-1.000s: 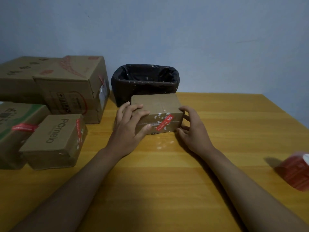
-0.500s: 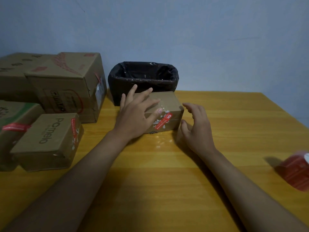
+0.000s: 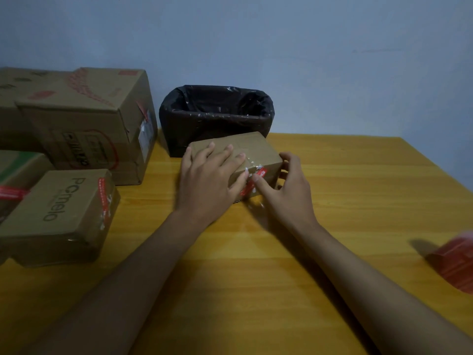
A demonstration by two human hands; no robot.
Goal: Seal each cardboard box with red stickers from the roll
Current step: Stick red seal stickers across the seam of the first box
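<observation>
1. Far left on the bench (image 3: pixel 332 201) stands a stack of sealed cartons: a large printed carton (image 3: pixel 84 124) at the back, a green-edged box (image 3: pixel 15 170) at the frame edge with a red strip across it, and a "Pomelo" box (image 3: pixel 58 216) in front with red tape (image 3: pixel 103 198) down its right edge.
2. Against the wall, behind the work, sits a bin lined with a black bag (image 3: pixel 217 116), pale flecks stuck to the liner.
3. The left hand (image 3: pixel 207 180) lies spread and flat on top of the small cardboard box (image 3: pixel 245 152), fingers straight, pressing it down.
4. That box sits mid-bench, just in front of the bin. A red sticker (image 3: pixel 256 179) runs over its near top edge and down the front face.
5. The right hand (image 3: pixel 286 190) cups the box's right corner, its forefinger pushing on the sticker and the other fingers loosely curled round the corner.
6. Risk, as I judge it: the box looks light, so a hard rub could slide it toward the bin; torn white paper around the seam may keep the sticker from bonding flat.
7. At the far right edge lies the red sticker roll (image 3: pixel 455 262), blurred, well apart from both hands.
8. The bench is glossy yellow wood; the wall is plain pale blue, the light dim.
</observation>
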